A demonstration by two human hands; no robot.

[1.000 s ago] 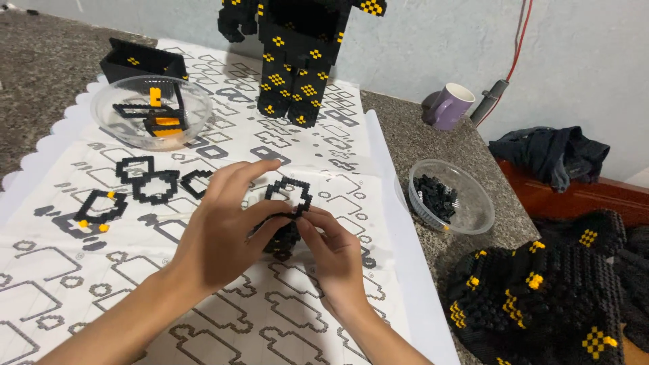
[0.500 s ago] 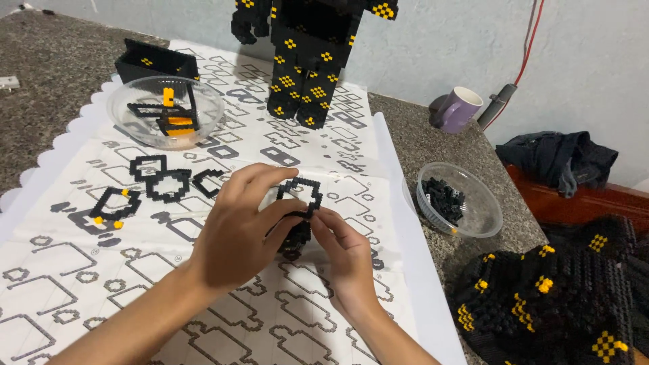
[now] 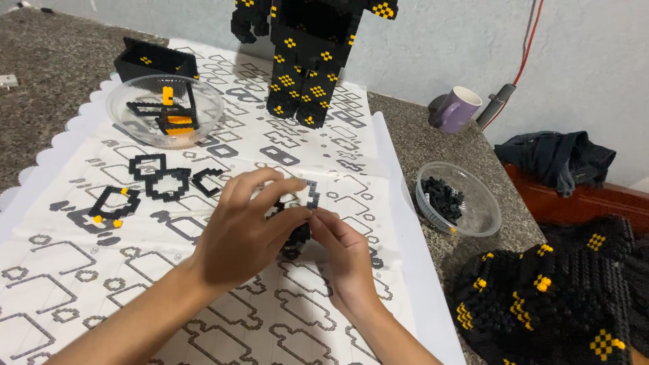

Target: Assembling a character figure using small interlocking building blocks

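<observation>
Hands meet over the white printed paper sheet [image 3: 284, 135]: the left hand [image 3: 247, 233] and right hand [image 3: 345, 260] both pinch a small black brick piece [image 3: 297, 236]. Squeezing too hard could snap bricks off, and they might roll away.

Two bare forearms come in from the near edge, one from the near left and one nearer the middle, and no sleeve shows on either of them. The left hand [image 3: 247, 233] wears no glove, ring or band on its visible side. The right hand [image 3: 345, 260] is just as plain (its wrist carries no watch or bracelet). The fingernails are short and unpainted.
</observation>
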